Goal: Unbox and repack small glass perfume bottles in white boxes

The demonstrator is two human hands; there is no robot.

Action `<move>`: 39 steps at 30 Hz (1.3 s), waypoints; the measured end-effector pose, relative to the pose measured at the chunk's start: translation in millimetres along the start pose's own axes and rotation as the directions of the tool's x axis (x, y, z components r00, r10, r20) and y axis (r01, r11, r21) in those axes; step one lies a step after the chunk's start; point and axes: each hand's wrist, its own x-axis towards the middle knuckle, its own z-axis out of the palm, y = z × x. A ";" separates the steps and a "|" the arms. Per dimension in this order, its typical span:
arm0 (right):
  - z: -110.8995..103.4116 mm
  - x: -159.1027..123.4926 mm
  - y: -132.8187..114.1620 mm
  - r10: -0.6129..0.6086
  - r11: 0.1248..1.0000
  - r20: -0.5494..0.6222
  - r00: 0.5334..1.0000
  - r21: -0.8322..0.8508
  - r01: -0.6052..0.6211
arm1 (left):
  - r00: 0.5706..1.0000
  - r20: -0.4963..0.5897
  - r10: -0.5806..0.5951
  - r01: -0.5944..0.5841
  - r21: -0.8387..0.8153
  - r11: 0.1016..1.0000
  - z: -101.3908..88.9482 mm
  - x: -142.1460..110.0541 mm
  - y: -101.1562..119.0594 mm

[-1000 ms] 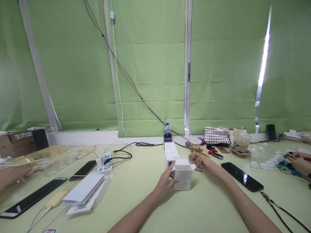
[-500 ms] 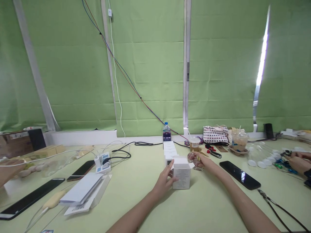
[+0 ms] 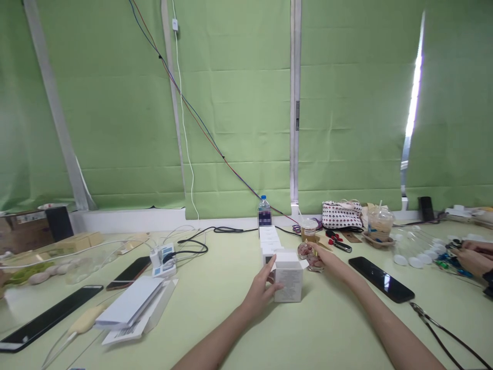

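Observation:
A small white carton (image 3: 288,282) stands upright on the table, its top flaps spread and fine print on its near side. My left hand (image 3: 261,285) is closed around the carton's left side. Just behind and right of it, my right hand (image 3: 322,255) has its fingers curled on a clear round container (image 3: 307,251) with pinkish-brown contents. Part of that container is covered by the fingers, and its exact kind cannot be made out. A row of white boxes (image 3: 269,236) runs back behind the carton.
Left are flattened white cardboard (image 3: 129,303), phones (image 3: 50,318) and a power strip (image 3: 164,258) with cables. A water bottle (image 3: 264,211), drink cups (image 3: 379,225), a black phone (image 3: 381,279) and pliers (image 3: 419,311) stand or lie around. Another person's hands (image 3: 472,257) work at right.
A person's hand at the far left has gone from view. My two hands, the carton and the clear container look almost unmoved; the view has shifted slightly.

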 end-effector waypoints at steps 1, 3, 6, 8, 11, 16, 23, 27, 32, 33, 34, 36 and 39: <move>0.0 0.8 1.2 -0.013 1.000 0.015 1.000 -0.006 0.013 | 1.000 0.003 0.002 -0.002 -0.002 1.000 0.1 0.0 -0.4; -0.3 2.0 3.5 -0.045 0.999 0.052 0.998 -0.015 0.046 | 1.000 0.007 0.005 -0.005 -0.003 1.000 0.3 0.0 -1.1; -1.3 2.2 5.6 -0.066 0.997 0.067 0.996 -0.031 0.069 | 1.000 0.016 0.012 -0.012 -0.004 1.000 0.4 -0.4 -0.3; -2.2 1.7 6.0 -0.079 0.996 0.069 0.995 -0.041 0.082 | 1.000 0.022 0.020 -0.020 -0.010 1.000 0.3 -0.8 1.4; -3.3 1.8 6.2 -0.088 0.994 0.072 0.994 -0.056 0.092 | 0.999 0.022 0.028 -0.028 -0.016 0.999 0.2 -1.1 3.5; -3.0 3.9 7.2 -0.093 0.992 0.062 0.994 -0.082 0.098 | 0.999 0.024 0.025 -0.025 -0.015 1.000 0.4 -0.7 1.7; -1.9 1.1 6.3 -0.128 0.983 0.080 0.989 -0.125 0.137 | 0.999 0.027 0.040 -0.040 0.001 0.999 0.6 -0.4 -3.6; -1.7 1.6 6.7 -0.145 0.975 0.068 0.987 -0.159 0.154 | 0.998 0.031 0.048 -0.048 0.011 0.999 0.2 -1.0 -4.2; -1.7 1.9 6.3 -0.154 0.974 0.067 0.986 -0.157 0.163 | 0.998 0.029 0.054 -0.055 0.025 0.998 0.0 -2.0 -3.2; -1.7 2.1 6.4 -0.156 0.974 0.065 0.986 -0.157 0.165 | 0.998 0.028 0.054 -0.055 0.025 0.998 0.0 -1.9 -2.9; -1.7 2.3 6.7 -0.158 0.973 0.063 0.985 -0.159 0.166 | 0.998 0.027 0.053 -0.053 0.025 0.998 0.0 -1.8 -2.4; -1.8 3.1 8.1 -0.160 0.971 0.061 0.985 -0.170 0.168 | 0.998 0.025 0.049 -0.050 0.023 0.998 0.0 -1.2 -1.3; -2.6 4.5 11.5 -0.160 0.967 0.071 0.984 -0.191 0.171 | 0.999 0.024 0.040 -0.040 -0.002 0.999 0.6 -0.5 0.4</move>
